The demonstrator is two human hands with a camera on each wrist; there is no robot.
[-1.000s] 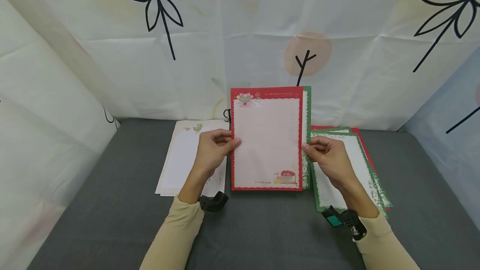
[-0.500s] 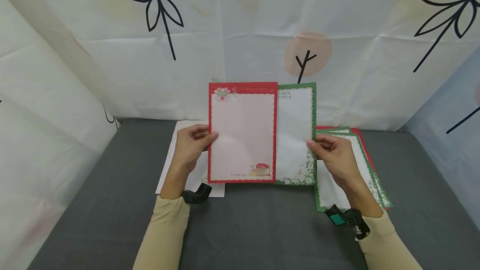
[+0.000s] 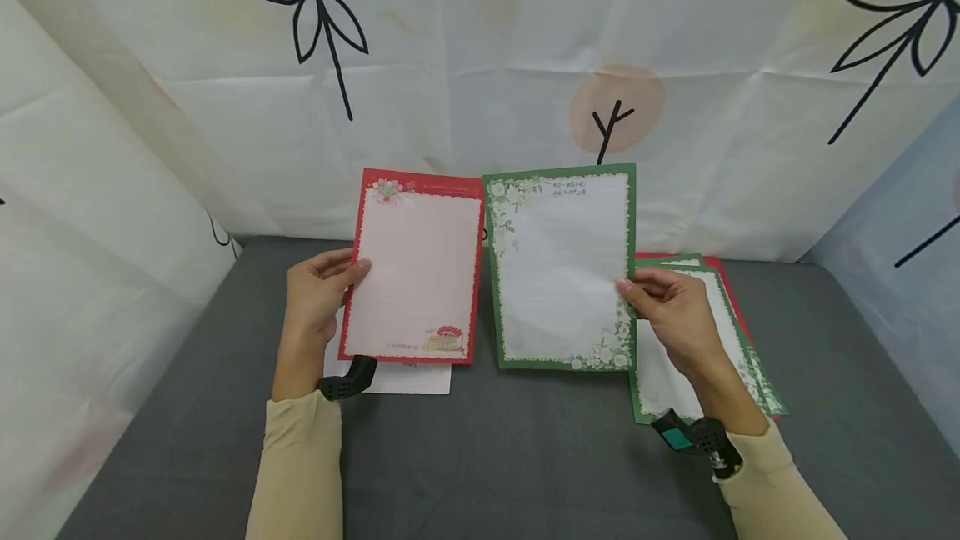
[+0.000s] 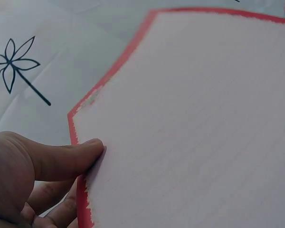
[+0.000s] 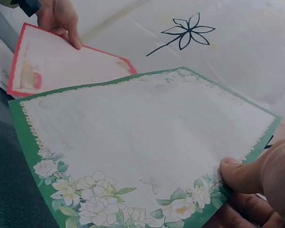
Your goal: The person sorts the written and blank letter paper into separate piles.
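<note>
My left hand (image 3: 318, 294) pinches the left edge of a red-bordered sheet of letter paper (image 3: 416, 273), thumb in front and fingers behind. Pink inside, that sheet has flowers at its top left and a small red-roofed drawing at its bottom right. In my right hand (image 3: 671, 311) is a green-bordered sheet of letter paper (image 3: 562, 273), pinched at its right edge. White flowers fill two of its corners, and small handwriting runs along the top. Both sheets are held up side by side, facing me, with a narrow gap between them. The right wrist view shows the green sheet's flowers (image 5: 99, 199) close up.
Behind the red sheet, white paper (image 3: 412, 380) lies on the dark grey table (image 3: 525, 457). At the right, a fanned pile of green- and red-bordered sheets (image 3: 660, 373) lies partly under my right hand. A white cloth (image 3: 510, 23) printed with plants hangs behind the table.
My left hand has moved left with the red sheet, sliding it off the front of the green one. The green sheet now shows whole; my right hand has shifted only slightly.
</note>
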